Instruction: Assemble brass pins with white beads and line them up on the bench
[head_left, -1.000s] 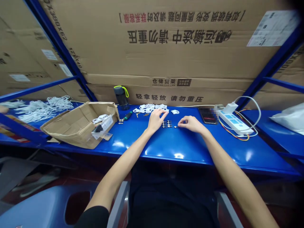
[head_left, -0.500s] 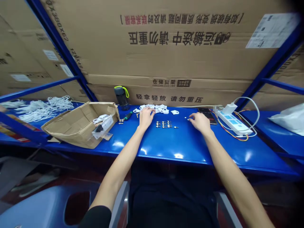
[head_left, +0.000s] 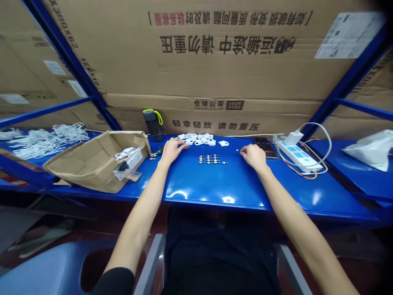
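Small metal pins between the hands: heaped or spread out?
Spread out: the metal pins lie in short rows on the blue tabletop, one alone at the right.

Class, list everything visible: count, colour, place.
Pins: several, metallic, centre
Parts: many, white, behind pins
Bottle: one, dark, left
Tool: one, green, near bottle
Carton: one, brown, left
Fittings: few, brassy, by carton
Cords: many, white, far left
Phone: one, dark, right
Power strip: one, white, right
Bag: one, white, far right
Cardboard: several, brown, behind
Worktop: one, blue, underneath
Rack posts: two, blue, sides
Seat: one, blue, lower left
Left hand: one, bare, near tool
Right hand: one, bare, near phone
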`<state>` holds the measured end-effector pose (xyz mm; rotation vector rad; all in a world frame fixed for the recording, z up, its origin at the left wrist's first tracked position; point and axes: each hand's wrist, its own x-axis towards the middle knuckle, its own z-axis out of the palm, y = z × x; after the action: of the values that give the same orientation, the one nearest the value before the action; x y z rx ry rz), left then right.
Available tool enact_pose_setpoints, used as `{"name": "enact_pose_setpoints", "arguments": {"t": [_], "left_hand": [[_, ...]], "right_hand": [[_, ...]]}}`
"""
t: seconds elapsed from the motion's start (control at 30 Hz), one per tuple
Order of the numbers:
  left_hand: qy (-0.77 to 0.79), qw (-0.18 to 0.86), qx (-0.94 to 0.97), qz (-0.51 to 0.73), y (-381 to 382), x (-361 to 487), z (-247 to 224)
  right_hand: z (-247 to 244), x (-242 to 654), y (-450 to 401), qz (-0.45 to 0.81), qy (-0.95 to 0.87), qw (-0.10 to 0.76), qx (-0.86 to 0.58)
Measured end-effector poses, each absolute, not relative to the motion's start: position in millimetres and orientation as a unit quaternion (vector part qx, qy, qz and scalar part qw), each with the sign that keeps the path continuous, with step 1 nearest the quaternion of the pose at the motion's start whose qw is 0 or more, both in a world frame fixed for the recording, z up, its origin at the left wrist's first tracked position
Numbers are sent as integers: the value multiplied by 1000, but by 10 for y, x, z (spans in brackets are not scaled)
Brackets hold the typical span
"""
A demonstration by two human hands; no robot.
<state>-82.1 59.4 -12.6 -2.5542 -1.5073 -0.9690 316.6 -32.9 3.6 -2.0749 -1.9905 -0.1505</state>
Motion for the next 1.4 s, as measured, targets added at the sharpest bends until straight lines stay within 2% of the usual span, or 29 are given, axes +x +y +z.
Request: {"name": "enact_pose_setpoints", "arguments": {"t": [0.4,1.1,1.23,1.4], "left_hand": [[-505,74,-829,-228,534,-776,-145],[-485,-107,-837,-229,412,-546,-94],[-500,-108,-829,-227,415,-572,-84],[-508,-43,-834,-214,339,-541,-31]], "right_hand": [[38,3114,-340,-58,-675,113,-727],[54,3030,-366,-24,-697,132,-705],[51,3029,-370,-30,-699,132,-702],[59,3011,-378,-32,-697,123,-706]]}}
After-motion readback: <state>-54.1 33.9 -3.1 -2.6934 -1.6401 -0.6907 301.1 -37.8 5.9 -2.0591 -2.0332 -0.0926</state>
